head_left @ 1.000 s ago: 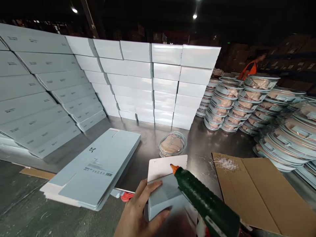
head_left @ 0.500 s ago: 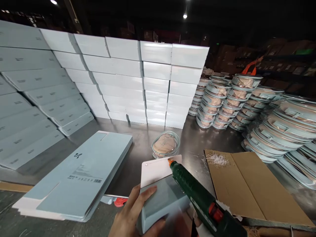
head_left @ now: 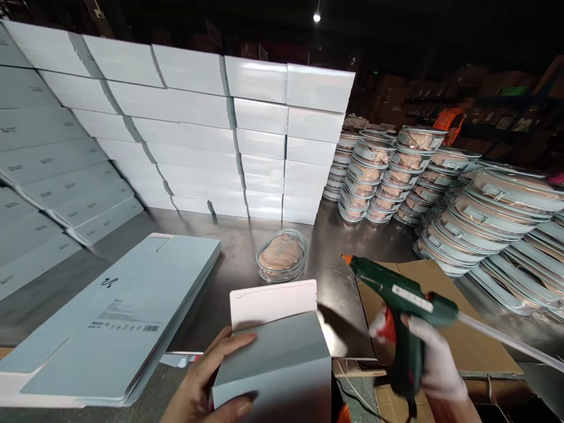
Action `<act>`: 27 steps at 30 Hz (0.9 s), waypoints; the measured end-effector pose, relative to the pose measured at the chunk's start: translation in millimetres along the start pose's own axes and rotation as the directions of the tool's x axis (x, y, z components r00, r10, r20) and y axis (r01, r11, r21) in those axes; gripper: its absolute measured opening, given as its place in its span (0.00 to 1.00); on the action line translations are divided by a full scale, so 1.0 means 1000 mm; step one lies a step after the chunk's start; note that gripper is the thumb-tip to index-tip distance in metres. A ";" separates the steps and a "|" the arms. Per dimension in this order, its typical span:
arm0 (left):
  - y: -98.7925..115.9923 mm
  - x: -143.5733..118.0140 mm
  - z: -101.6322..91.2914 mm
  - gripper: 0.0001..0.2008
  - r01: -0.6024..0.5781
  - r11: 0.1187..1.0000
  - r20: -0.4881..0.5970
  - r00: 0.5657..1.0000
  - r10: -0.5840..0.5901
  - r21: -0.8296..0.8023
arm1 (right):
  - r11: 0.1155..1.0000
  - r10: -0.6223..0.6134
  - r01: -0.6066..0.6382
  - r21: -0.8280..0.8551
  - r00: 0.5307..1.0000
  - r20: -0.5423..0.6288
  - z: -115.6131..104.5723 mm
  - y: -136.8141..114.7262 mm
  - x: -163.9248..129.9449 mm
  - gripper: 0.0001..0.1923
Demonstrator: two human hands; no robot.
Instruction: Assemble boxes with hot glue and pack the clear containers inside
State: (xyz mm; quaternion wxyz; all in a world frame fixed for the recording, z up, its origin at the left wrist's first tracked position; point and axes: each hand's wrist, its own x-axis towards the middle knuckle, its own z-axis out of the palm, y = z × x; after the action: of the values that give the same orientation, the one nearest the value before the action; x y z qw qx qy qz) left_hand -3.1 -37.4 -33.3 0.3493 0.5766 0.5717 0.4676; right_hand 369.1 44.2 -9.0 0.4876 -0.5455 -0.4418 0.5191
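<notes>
My left hand (head_left: pixel 211 379) grips the left side of a folded pale blue cardboard box (head_left: pixel 275 352), thumb on its front and fingers over the top. A white flap (head_left: pixel 273 302) stands up at the box's far edge. My right hand (head_left: pixel 434 358), partly covered in white, is wrapped around the handle of a dark green hot glue gun (head_left: pixel 403 296). The gun's orange nozzle points left and sits apart from the flap, up and to its right. A clear glue stick (head_left: pixel 511 341) sticks out of the gun's back. Beyond the flap stands a clear oval container (head_left: pixel 282 255) with something beige inside.
Flat printed blue cartons (head_left: pixel 118 317) lie stacked at the left. A wall of pale boxes (head_left: pixel 198 138) closes off the back. Stacks of clear containers (head_left: pixel 480 217) fill the right. A brown cardboard sheet (head_left: pixel 467 346) lies beneath the gun on the metal table (head_left: pixel 335 247).
The glue gun has moved right, off the flap, and now lies more level. The box has shifted slightly left and shows more of its front. The whole view has swung right.
</notes>
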 end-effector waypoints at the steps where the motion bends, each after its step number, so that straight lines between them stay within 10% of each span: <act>1: 0.001 0.000 0.000 0.29 0.021 0.999 0.025 0.999 -0.021 -0.037 | 0.999 0.048 -0.047 0.015 0.999 -0.026 -0.001 -0.003 0.015 0.18; 5: 0.004 0.002 -0.001 0.28 0.061 0.994 0.099 0.994 -0.052 -0.090 | 0.982 0.185 -0.187 -0.014 0.976 -0.111 -0.018 -0.013 0.055 0.15; 10: -0.004 0.002 -0.001 0.29 0.115 0.992 0.138 0.985 -0.108 -0.043 | 0.964 0.119 -0.173 -0.201 0.960 -0.255 -0.032 -0.031 0.036 0.10; 13: -0.010 0.002 0.001 0.28 0.110 0.994 0.169 0.980 -0.107 -0.008 | 0.969 -0.068 0.061 -0.241 0.997 -0.023 0.002 -0.028 0.008 0.40; 17: -0.011 0.003 0.015 0.27 0.064 0.997 0.101 0.993 -0.060 -0.041 | 0.943 -0.207 0.314 -0.107 0.810 0.548 0.061 -0.005 -0.014 0.64; 23: -0.009 0.006 0.033 0.22 -0.178 0.896 -0.089 0.984 0.155 -0.406 | 0.858 -0.327 0.500 -0.121 0.711 0.622 0.076 0.012 -0.020 0.47; 27: -0.002 0.012 0.022 0.21 -0.205 0.949 0.110 0.965 0.236 -0.240 | 0.638 -0.378 0.736 -0.226 0.555 0.741 0.076 -0.001 -0.019 0.46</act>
State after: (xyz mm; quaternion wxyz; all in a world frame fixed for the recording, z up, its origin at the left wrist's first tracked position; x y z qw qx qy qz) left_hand 15.5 -22.3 -40.4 0.3965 0.6242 0.4211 0.5252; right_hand 292.1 31.4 -4.2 0.2879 -0.2678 -0.8544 0.3398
